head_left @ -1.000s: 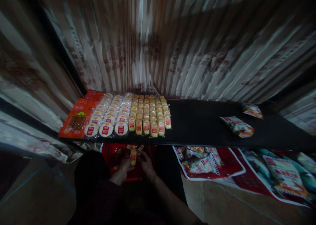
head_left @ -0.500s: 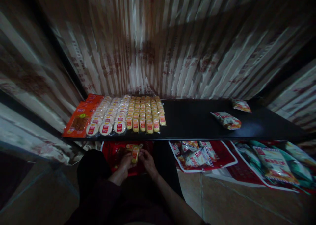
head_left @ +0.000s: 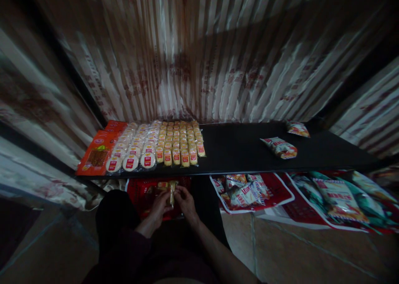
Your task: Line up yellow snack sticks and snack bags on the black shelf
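Between my hands, above a red basket [head_left: 137,192], is a small wrapped cake [head_left: 172,192] in clear film with yellow contents. My left hand [head_left: 159,207] grips it from the left. The fingers of my right hand [head_left: 185,201] are closed at its right edge. Another yellow packet [head_left: 162,185] lies just behind, in the basket. On the black shelf [head_left: 230,151] ahead stand close rows of the same yellow wrapped cakes [head_left: 176,155]. Left of them are rows of round white wrapped biscuits [head_left: 130,162], then flat orange packets [head_left: 99,153].
Two snack bags [head_left: 282,148] lie on the shelf's right part. Below the shelf front, a red basket of snack bags [head_left: 246,194] sits right of my knee, and another holds green and white bags [head_left: 339,199]. Striped curtain [head_left: 187,59] hangs behind the shelf.
The wrapped cake has turned in my fingers, so its red-and-yellow label no longer faces me. The view has shifted slightly; the items on the shelf stay as they were.
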Available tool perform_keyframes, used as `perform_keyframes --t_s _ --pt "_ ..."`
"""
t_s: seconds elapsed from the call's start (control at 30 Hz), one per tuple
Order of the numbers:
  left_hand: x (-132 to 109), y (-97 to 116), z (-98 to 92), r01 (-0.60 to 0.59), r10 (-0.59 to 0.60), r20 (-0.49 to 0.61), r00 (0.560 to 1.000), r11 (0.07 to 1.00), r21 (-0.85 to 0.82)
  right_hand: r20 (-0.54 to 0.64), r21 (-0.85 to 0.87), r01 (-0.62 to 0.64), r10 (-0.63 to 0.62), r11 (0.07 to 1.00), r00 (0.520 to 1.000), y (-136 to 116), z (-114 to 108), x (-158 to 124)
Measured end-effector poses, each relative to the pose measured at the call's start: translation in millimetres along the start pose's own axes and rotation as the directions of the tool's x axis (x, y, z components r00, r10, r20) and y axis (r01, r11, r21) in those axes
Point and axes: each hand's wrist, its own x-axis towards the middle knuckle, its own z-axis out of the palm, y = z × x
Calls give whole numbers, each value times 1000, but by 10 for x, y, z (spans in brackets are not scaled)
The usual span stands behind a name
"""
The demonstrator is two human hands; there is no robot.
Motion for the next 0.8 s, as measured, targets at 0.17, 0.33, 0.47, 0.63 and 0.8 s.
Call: perform_keyframes --t_s 0.17,0.33,0.47,0.63,0.8 --pt "0 14 22 24 -26 -50 998 999 -39 21 -22 -1 1 1000 1000 -4 -4 -15" --pt "33 -10 4 37 -46 -100 994 995 -91 52 7 1 -2 1000 999 15 -18 -29" --pt "40 -21 14 84 -104 -123 987 984 -157 50 54 -13 10 998 999 -1 -16 -25" --pt "-4 38 53 79 -107 -92 990 962 -262 25 118 2 -4 993 1000 -105 -18 -41" --pt "-65 110 86 76 -88 -16 996 927 -367 33 141 3 -7 990 999 -231 -21 -69"
